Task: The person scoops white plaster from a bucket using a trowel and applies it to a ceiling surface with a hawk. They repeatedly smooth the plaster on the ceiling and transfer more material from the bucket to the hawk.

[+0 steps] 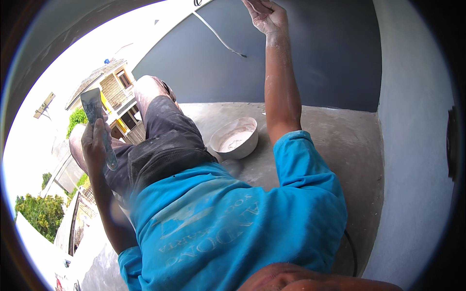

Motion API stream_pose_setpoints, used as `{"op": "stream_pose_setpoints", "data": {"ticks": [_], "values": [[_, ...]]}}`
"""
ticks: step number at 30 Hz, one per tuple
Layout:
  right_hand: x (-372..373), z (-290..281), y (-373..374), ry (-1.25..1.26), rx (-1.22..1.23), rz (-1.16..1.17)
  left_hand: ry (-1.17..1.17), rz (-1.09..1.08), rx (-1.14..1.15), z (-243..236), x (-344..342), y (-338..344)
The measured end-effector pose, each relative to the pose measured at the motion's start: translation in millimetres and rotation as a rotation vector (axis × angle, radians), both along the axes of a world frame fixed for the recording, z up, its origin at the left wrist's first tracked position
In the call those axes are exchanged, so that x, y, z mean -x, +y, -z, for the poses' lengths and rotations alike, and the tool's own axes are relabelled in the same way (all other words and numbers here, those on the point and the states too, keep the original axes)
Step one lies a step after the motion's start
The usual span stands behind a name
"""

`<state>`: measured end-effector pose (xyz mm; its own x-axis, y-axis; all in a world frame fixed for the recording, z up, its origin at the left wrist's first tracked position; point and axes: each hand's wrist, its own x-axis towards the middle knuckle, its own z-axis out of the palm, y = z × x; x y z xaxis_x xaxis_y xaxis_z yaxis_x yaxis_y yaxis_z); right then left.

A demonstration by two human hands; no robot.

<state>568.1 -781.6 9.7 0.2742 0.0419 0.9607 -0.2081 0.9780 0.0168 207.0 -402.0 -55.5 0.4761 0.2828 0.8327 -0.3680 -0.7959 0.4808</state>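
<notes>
My left hand (94, 145) is closed around the handle of a putty knife (93, 105), whose grey blade points up, held out to the left of my knee. My right hand (266, 15) is raised high against a dark grey wall (320, 63), dusted with white. Its fingers run off the top edge of the picture, so what they hold is hidden. A white bowl (236, 138) with white paste inside sits on the concrete ledge (335, 145) between my thigh and my right arm. I wear a blue shirt and dark shorts.
A thin white cord (218, 36) hangs across the dark wall near my right hand. A pale plastered wall (412, 145) closes the right side. Beyond the ledge's left edge are a house roof (104, 72) and trees (41, 213) far below. A black cable (353, 252) lies by my right side.
</notes>
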Motion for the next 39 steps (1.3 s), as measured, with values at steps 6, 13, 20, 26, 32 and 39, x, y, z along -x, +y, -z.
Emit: {"op": "stream_pose_setpoints", "data": {"ticks": [6, 13, 20, 26, 32, 39], "values": [[-27, -24, -12, 0.269, 0.089, -0.194, 0.009, 0.024, 0.031, 0, 1, 7], [-33, -48, -26, 0.305, 0.0, -0.165, 0.008, 0.022, 0.01, 2, -3, -2], [25, -42, -61, 0.259, -0.128, -0.056, 0.027, 0.039, 0.05, -1, -6, -2], [36, -20, -75, 0.187, -0.19, 0.091, 0.006, 0.035, 0.048, 5, -9, -4], [41, -15, -29, 0.195, -0.023, -0.103, 0.013, 0.027, 0.065, 8, -7, 0], [79, -62, -47, 0.334, 0.046, -0.062, 0.003, 0.029, 0.038, 6, -3, -5]]}}
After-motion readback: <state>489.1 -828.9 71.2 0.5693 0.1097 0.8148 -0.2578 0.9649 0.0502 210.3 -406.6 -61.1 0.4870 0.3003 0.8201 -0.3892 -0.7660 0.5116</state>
